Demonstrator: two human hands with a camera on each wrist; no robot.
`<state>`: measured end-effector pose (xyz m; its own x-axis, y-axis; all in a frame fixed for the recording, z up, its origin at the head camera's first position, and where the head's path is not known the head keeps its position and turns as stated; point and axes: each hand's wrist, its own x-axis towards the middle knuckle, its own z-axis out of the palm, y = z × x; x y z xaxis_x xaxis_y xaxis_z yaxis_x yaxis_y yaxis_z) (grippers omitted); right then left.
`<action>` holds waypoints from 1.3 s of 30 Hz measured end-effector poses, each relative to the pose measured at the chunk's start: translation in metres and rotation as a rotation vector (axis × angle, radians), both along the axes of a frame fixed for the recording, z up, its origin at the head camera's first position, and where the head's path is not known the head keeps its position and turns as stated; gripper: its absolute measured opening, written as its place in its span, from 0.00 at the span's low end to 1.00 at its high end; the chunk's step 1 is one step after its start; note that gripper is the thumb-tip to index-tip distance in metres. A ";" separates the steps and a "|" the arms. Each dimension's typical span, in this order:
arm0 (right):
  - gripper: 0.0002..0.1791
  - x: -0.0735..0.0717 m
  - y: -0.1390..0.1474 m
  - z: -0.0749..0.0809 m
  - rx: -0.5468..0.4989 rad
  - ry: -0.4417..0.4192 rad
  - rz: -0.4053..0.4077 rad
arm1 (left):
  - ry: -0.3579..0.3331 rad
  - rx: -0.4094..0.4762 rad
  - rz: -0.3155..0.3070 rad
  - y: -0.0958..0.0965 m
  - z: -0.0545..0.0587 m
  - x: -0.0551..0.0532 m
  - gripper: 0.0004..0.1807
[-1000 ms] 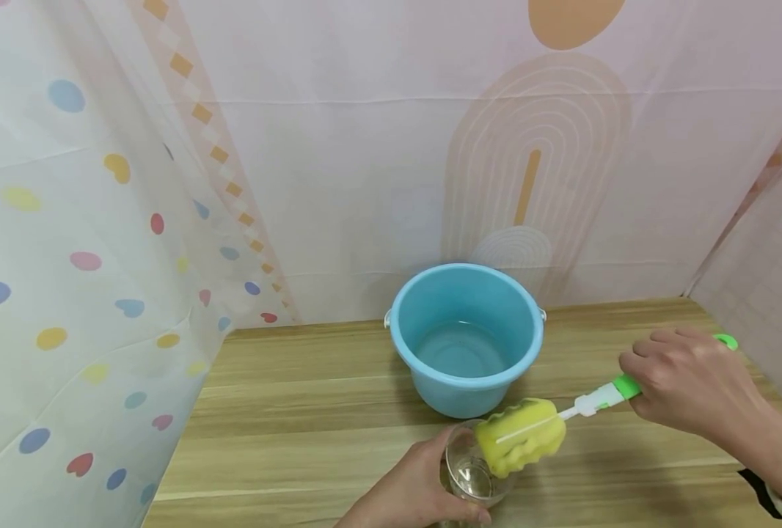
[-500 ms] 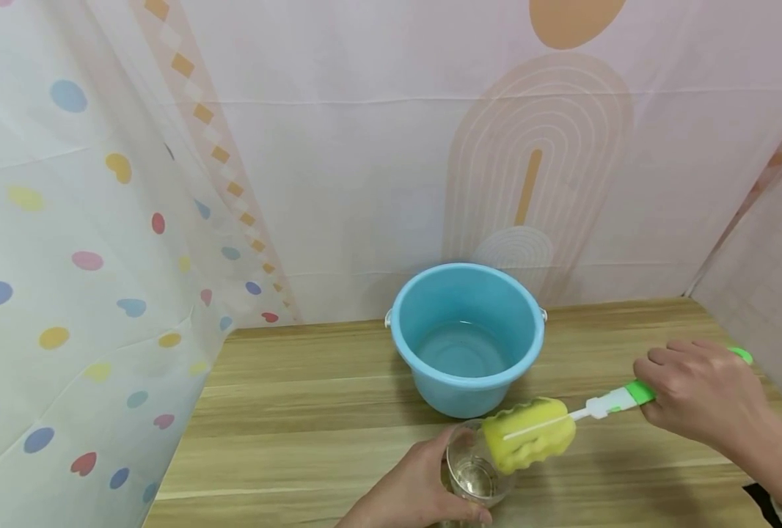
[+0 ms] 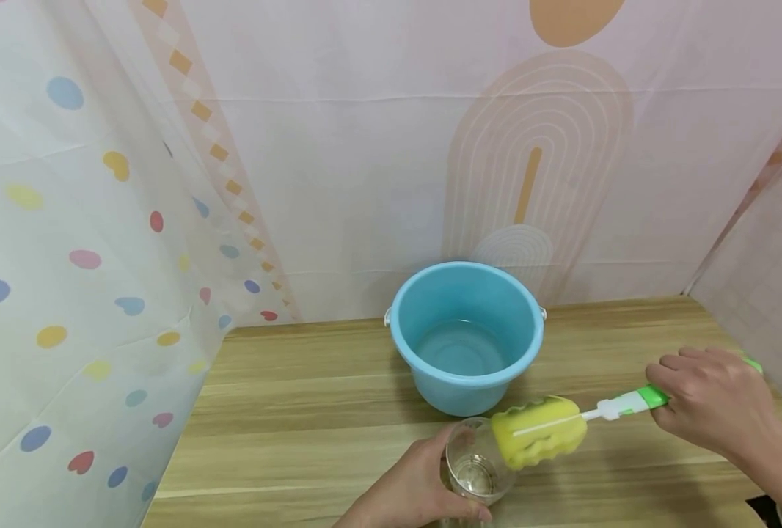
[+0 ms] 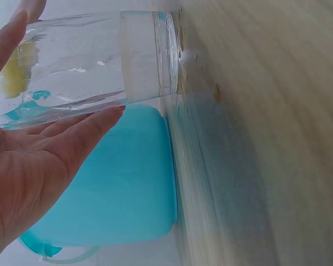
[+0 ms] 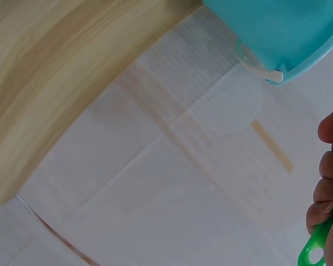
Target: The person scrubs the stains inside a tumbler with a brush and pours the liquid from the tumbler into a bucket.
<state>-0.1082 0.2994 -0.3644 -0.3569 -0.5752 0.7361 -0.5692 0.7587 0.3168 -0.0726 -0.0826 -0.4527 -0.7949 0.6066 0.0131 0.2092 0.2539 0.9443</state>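
Note:
My left hand point(image 3: 412, 484) holds a clear glass point(image 3: 475, 477), its thumb and fingers on opposite sides. In the left wrist view, the glass point(image 4: 94, 61) has its base down on the wooden table, with the left hand point(image 4: 39, 166) along its wall. My right hand point(image 3: 717, 403) grips the green-and-white handle of a sponge bottle brush point(image 3: 539, 433). The brush's yellow head overlaps the glass's right rim in the head view; whether they touch, I cannot tell. Only the fingers point(image 5: 330, 188) and the handle's green looped end show in the right wrist view.
A light blue bucket point(image 3: 463, 396) with some water at the bottom stands just behind the glass. Patterned curtains point(image 3: 338, 183) hang behind and to both sides of the wooden table point(image 3: 285, 411). Small drops lie on the table near the glass's base.
My right hand has drawn the bottle brush to the right and slightly down, so its yellow head has shifted away over the glass's mouth. The left hand and glass have stayed put.

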 end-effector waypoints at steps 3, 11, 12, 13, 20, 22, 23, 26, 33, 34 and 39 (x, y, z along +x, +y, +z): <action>0.11 0.003 0.002 -0.004 -0.006 -0.036 -0.030 | -0.003 0.013 -0.007 0.000 0.000 0.000 0.45; 0.11 0.007 0.004 -0.019 -0.088 -0.095 -0.068 | -0.020 0.023 -0.010 -0.001 0.000 0.000 0.44; 0.11 0.007 0.005 -0.021 -0.097 -0.108 -0.080 | -0.018 0.021 -0.008 -0.001 0.000 0.000 0.44; 0.10 0.007 0.006 -0.023 -0.109 -0.122 -0.091 | -0.016 0.022 -0.009 -0.001 0.000 0.001 0.44; 0.14 0.012 0.015 -0.038 -0.200 -0.231 -0.186 | 0.004 0.042 -0.019 0.000 0.000 0.002 0.45; 0.16 0.014 0.018 -0.041 -0.223 -0.268 -0.212 | 0.005 0.045 -0.021 0.000 0.000 0.002 0.45; 0.17 0.015 0.020 -0.042 -0.232 -0.285 -0.227 | 0.005 0.045 -0.021 0.000 0.000 0.002 0.45; 0.19 0.017 0.025 -0.045 -0.240 -0.315 -0.252 | 0.001 0.044 -0.017 0.000 0.000 0.002 0.45; 0.20 0.020 0.037 -0.050 -0.238 -0.354 -0.294 | -0.010 0.047 -0.011 0.000 0.000 0.002 0.46; 0.20 0.020 0.039 -0.051 -0.236 -0.358 -0.301 | -0.009 0.044 -0.009 0.000 0.000 0.002 0.46; 0.20 0.021 0.047 -0.055 -0.223 -0.367 -0.341 | 0.001 0.024 0.003 0.000 0.000 0.002 0.46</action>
